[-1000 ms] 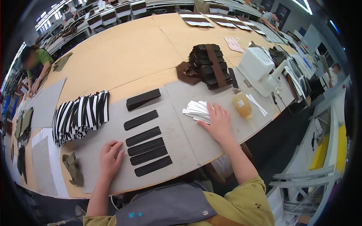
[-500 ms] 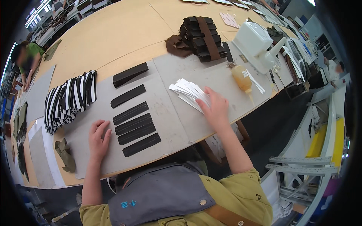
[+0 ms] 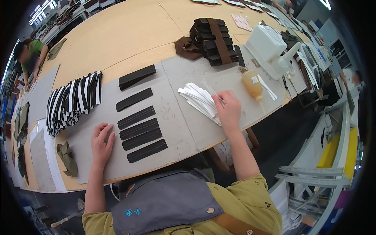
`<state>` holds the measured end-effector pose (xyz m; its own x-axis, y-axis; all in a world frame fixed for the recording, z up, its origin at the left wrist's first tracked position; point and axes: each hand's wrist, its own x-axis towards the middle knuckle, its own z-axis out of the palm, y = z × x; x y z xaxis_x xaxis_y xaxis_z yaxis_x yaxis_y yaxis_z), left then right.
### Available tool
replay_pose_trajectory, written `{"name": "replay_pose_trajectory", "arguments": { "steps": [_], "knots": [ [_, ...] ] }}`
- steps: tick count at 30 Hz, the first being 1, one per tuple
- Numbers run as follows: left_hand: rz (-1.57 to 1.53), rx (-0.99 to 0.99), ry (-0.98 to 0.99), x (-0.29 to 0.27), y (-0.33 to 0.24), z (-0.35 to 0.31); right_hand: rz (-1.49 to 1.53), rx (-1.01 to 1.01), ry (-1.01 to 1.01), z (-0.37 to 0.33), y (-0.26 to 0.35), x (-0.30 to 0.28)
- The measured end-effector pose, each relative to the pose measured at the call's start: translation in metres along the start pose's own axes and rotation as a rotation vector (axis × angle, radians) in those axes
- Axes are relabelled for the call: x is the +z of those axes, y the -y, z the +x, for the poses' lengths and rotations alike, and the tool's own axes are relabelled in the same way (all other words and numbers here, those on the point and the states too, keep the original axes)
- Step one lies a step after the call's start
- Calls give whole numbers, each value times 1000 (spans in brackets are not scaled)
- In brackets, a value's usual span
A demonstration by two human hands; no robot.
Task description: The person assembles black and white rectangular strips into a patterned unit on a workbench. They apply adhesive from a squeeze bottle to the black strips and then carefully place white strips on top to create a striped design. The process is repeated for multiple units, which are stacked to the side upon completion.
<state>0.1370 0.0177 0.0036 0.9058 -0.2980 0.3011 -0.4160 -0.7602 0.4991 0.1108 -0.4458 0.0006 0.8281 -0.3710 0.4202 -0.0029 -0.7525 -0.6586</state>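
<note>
— Your left hand [image 3: 101,144] lies flat, fingers spread, holding nothing, left of centre beside the dark strips [image 3: 139,129]. What's the risk?

— A nudge could skew that row, I judge. At centre-right, your right hand [image 3: 228,110] pinches one strip from the white strips [image 3: 199,100]; dragging could fan the pile toward the glue bottle [image 3: 252,83].

— And the surroundings?

— Grey board [image 3: 178,117] on a long tan table [image 3: 129,35]; another person works at upper left, more benches beyond.

Long tan worktable [image 3: 129,27], grey board sheets [image 3: 176,117] laid on it. On them: five flat black strips [image 3: 141,127], fanned white strips [image 3: 199,100], amber glue bottle [image 3: 252,83], black-and-white striped stack [image 3: 72,102].
</note>
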Motion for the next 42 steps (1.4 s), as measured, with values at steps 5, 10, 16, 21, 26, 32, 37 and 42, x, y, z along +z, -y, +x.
{"name": "replay_pose_trajectory", "arguments": {
  "steps": [5, 10, 16, 21, 26, 32, 37, 42],
  "knots": [
    [25, 24, -60, 1, 3, 0, 100, -71, -81, 10, 4, -8],
    [84, 68, -197, 2, 9, -4, 729, 406, 164, 7, 28, -24],
    [124, 136, -369, 1, -7, -19, 1102, 623, 491, -16, 65, -25],
    [-499, 8, -83, 0, -108, -24, 1249, 745, 808, -53, 100, -7],
    [-982, -235, 423, 14, -141, -32, 1215, 726, 1067, -84, 136, 11],
    [-1266, -515, 499, 14, -154, -31, 1106, 634, 1149, -106, 152, 16],
    [-1318, -520, 412, 20, -148, -38, 879, 414, 950, -114, 145, 20],
    [-1443, -628, 224, 13, -132, -54, 731, 91, 750, -111, 152, 15]
  ]
}}
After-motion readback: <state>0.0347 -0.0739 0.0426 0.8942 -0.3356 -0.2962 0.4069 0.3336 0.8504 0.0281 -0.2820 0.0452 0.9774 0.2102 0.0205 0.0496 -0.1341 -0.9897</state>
